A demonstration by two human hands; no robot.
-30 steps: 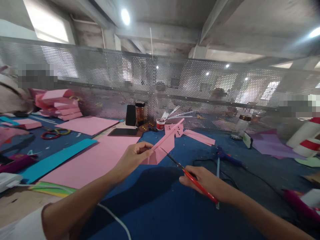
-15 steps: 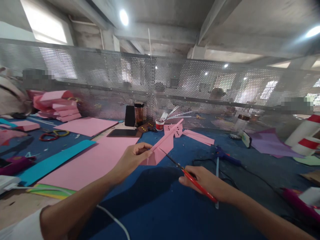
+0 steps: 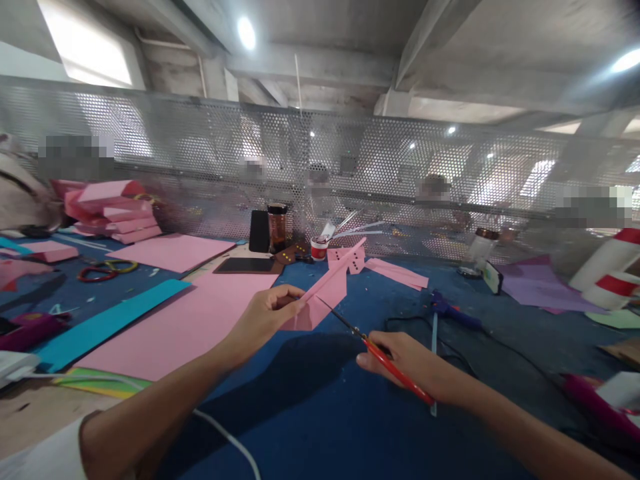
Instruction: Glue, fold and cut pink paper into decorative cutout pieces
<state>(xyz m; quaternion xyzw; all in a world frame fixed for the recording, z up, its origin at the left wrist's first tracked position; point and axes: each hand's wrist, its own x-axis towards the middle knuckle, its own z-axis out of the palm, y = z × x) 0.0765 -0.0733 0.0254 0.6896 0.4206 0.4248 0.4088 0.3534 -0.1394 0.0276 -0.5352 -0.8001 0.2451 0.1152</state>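
My left hand (image 3: 273, 310) pinches a folded piece of pink paper (image 3: 327, 297) between thumb and fingers, above the blue table. My right hand (image 3: 407, 360) is closed around the red handles of a pair of scissors (image 3: 390, 367). The dark blades point up and left, and their tips lie at the lower part of the pink paper. Whether the blades are parted is hard to make out. Behind the held paper is a pink piece with black dots (image 3: 356, 260). Pink paper strips (image 3: 397, 273) lie to its right.
Pink sheets (image 3: 200, 320) and a blue strip (image 3: 115, 323) lie at left. A paper cup (image 3: 319, 249), a brown jar (image 3: 277, 227) and a black tablet (image 3: 245, 266) stand or lie behind. On the right are a blue glue gun (image 3: 455, 312) with its cord and purple paper (image 3: 545, 287).
Almost nothing differs. Both hands, the pink paper and the scissors stay in nearly the same place, with only a slight shift of the view.
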